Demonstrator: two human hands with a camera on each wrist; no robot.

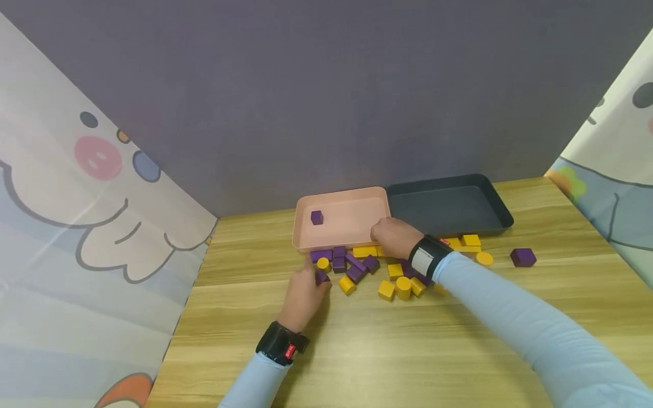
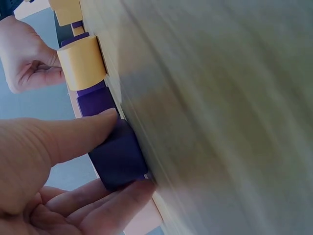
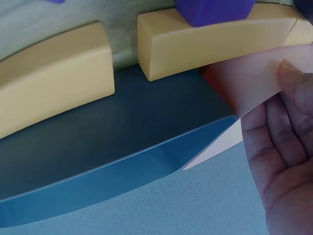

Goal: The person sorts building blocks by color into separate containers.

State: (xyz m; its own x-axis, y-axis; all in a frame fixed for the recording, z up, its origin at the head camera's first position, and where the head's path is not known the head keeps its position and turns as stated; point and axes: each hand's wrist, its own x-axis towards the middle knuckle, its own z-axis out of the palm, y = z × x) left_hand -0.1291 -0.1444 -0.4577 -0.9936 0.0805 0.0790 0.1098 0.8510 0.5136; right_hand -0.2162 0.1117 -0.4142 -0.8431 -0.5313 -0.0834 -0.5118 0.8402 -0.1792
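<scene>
From my remote seat: left hand [image 1: 302, 292] pinches a purple block [image 2: 117, 156] between thumb and fingertips, low over the table [image 1: 229, 351], just outside the near left part of the pink tray [image 1: 352, 208]; whether the block touches wood, I can't tell. Right hand [image 1: 397, 237] grips that tray's wall by its near right corner, thumb on the outer face, fingers curled behind. I judge the block light, stiff and hard to damage, its smooth faces perhaps a little slick; best taken across two opposite flat sides, as the thumb and fingers have it. The tray looks thin-walled and light, so I'd expect the wall to flex or the tray to slide under a hard pull; the rim by a corner seems the firmest hold. Beside the left hand stands a yellow cylinder [image 1: 323, 264]; purple blocks [image 1: 356, 274] and yellow blocks [image 1: 386, 290] lie between and around the hands. One purple cube [image 1: 317, 217] sits inside the pink tray. The dark tray [image 1: 441, 207] adjoins it on the right; farther right, a lone purple piece [image 1: 522, 257]. Grey backing [image 1: 326, 102] behind.
</scene>
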